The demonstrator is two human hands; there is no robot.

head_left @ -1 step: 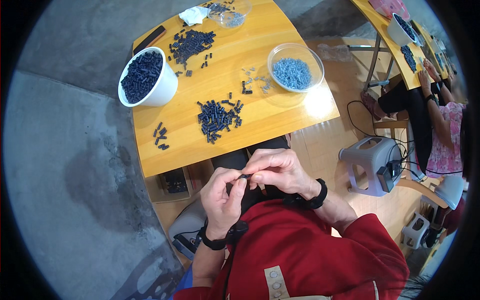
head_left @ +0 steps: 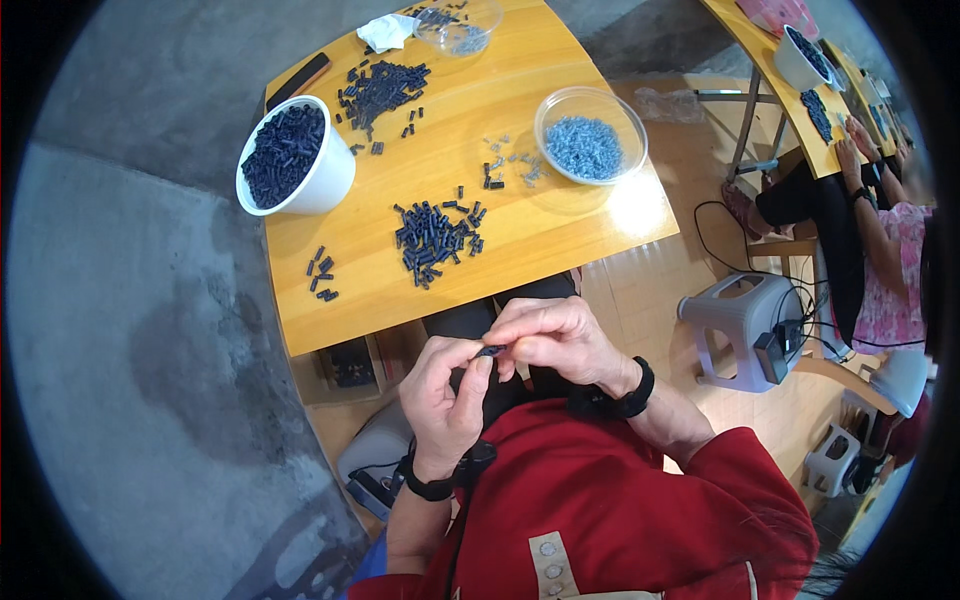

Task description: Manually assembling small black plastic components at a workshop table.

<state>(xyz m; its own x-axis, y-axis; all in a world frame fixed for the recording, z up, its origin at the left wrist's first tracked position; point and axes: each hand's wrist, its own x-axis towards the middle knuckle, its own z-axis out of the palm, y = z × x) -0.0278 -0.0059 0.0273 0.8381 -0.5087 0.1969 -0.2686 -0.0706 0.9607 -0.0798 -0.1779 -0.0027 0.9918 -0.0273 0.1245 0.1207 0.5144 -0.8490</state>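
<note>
My left hand (head_left: pixel 443 390) pinches a small black plastic piece (head_left: pixel 490 351) between thumb and forefinger, just past the table's near edge. My right hand (head_left: pixel 560 340) meets it there with thumb and forefinger closed. Its fingertips touch or nearly touch the piece's right end, and whatever they grip is hidden. On the wooden table (head_left: pixel 350 325) ahead lies a pile of short black tubular pieces (head_left: pixel 432 240). A clear round tub (head_left: pixel 592 135) of small bluish transparent parts stands at the right, with several loose clear bits (head_left: pixel 520 165) left of it.
A white bucket (head_left: pixel 325 175) full of black pieces stands at the table's left, near a second black pile (head_left: pixel 385 92) and a few stray pieces (head_left: pixel 321 273). White tissue (head_left: pixel 388 32) and another clear tub (head_left: pixel 470 40) lie farther back. A grey stool (head_left: pixel 735 325) and a seated person (head_left: pixel 885 235) are at right.
My right thumb and fingertips have shifted slightly, and more of the black piece shows between my hands. The table's contents look the same.
</note>
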